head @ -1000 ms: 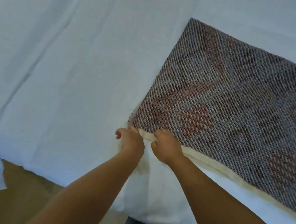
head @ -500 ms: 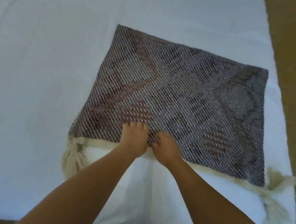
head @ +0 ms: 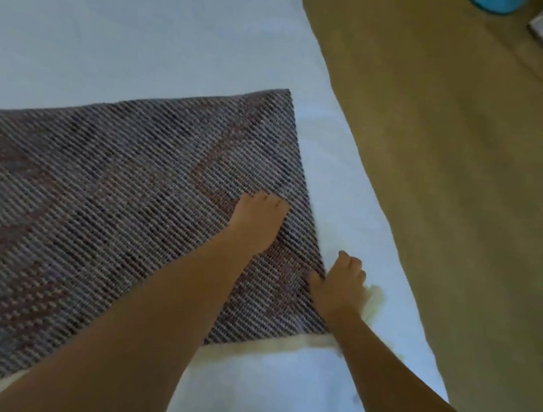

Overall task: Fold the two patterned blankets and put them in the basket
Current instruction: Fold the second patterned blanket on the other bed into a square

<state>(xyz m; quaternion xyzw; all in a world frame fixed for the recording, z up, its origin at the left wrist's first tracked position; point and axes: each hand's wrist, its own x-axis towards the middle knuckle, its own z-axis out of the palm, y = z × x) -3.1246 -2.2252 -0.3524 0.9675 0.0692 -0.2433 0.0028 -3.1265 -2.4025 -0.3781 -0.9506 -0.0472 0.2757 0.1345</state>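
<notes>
**Q:** Head view. Which step is in hand?

**A:** Folding one blanket. The grey-purple woven blanket with reddish diamond patterning (head: 108, 201) lies flat on the white bed sheet (head: 147, 34), which reaches past it on the far, right and near sides. The left hand (head: 255, 224) rests on the blanket near its right edge, fingers laid flat, pressing and grasping nothing. The right hand (head: 339, 284) sits at that edge just above the near corner. Its thumb is on the weave and its fingers are curled, apparently pinching the edge.

**Q:** What does the next move call for?

**A:** Probably lifting the pinched edge and carrying it across toward the blanket's left side, edges matched.

**Q:** What is unclear?

**A:** The frame cuts off the blanket's left part and the arms cover its near hem. The cream tassel (head: 373, 300) beside the near right corner is blurred and half hidden. Whether the fingers pass under the edge cannot be told. No basket or second blanket shows.
</notes>
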